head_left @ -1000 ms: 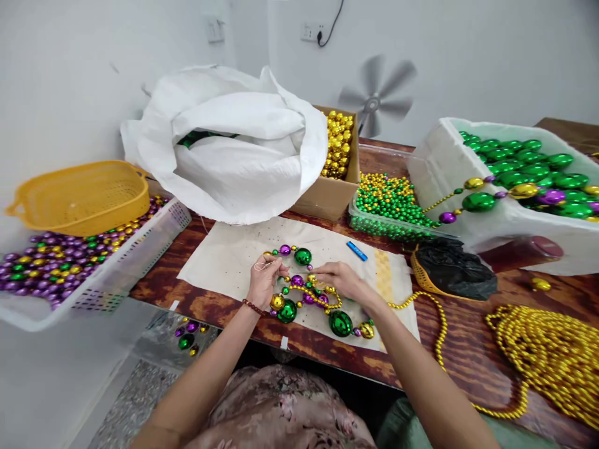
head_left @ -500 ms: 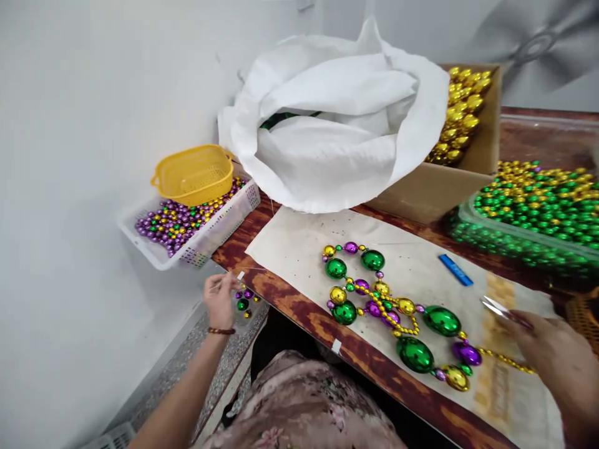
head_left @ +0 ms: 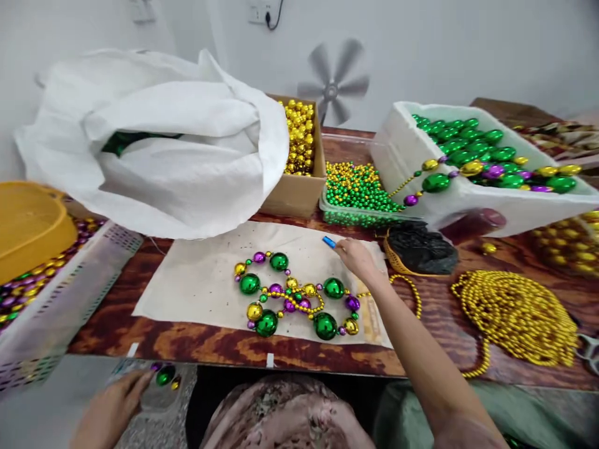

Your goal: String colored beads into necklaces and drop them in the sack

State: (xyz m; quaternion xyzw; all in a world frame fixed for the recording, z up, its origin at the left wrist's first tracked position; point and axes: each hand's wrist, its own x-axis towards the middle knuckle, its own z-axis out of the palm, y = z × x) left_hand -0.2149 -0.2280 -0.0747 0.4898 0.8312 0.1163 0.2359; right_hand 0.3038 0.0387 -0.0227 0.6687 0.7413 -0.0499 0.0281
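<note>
My right hand reaches over the cloth, its fingers closed on one end of a small flat blue bar. Below that hand, a bead garland of green, purple and gold balls lies looped on the white cloth. A thin gold bead strand crosses its middle. Low at the left, beyond the table's front edge, my left hand has its fingers pressed together. Beside its fingertips are a green ball and smaller purple and gold beads. Whatever it pinches cannot be made out.
A large white sack and a yellow basket stand left. Behind are a carton of gold beads, a clear tub and a foam box. Gold bead strands and scissors lie right; a fan spins behind.
The view has swung right. My right hand no longer holds the shiny metal tool; it has moved left and taken hold of the blue bar. My left hand has lowered beside the loose beads.
</note>
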